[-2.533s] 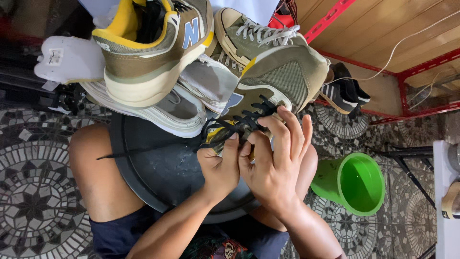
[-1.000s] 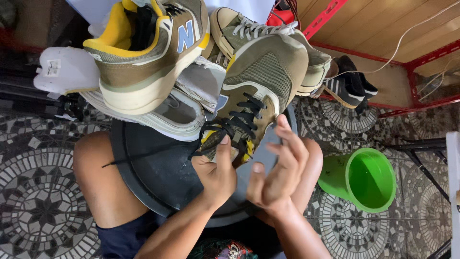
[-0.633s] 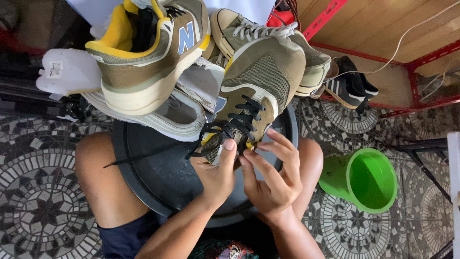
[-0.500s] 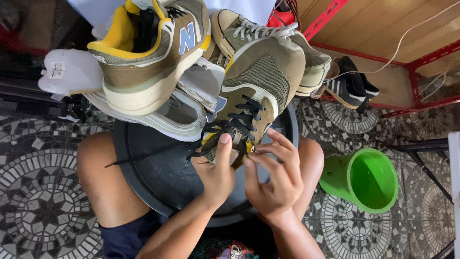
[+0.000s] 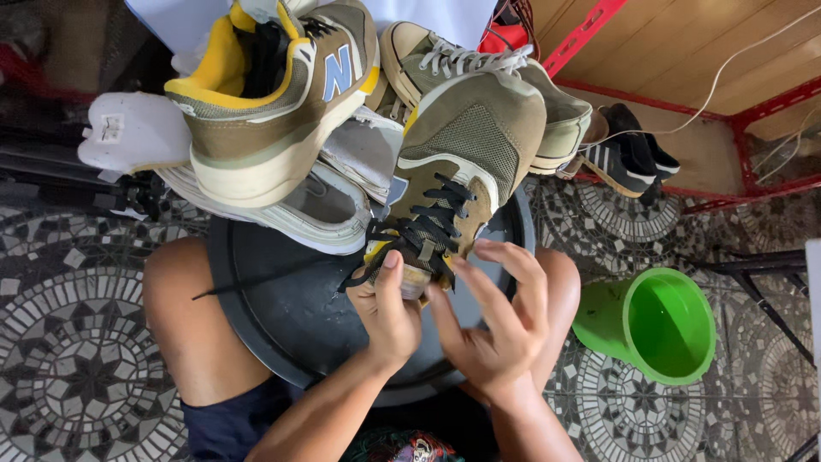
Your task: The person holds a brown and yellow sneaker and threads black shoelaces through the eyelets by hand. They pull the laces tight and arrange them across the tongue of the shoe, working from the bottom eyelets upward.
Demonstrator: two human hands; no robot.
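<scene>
The light here is soft and even, like daytime, and nothing looks too dark or too bright. My hands and the shoes look sharp and clear. A soft shadow sits inside the black tub (image 5: 282, 316) under the shoes. The top left corner is dim and a bit fuzzy. The green bucket (image 5: 667, 325) shines a little inside.

The one camera sat on my head and looked straight down, close over my hands (image 5: 445, 316) and knees. It took in the shoe pile (image 5: 342, 128) above the basin (image 5: 282, 316), with tiled floor (image 5: 68, 342) on both sides.
</scene>
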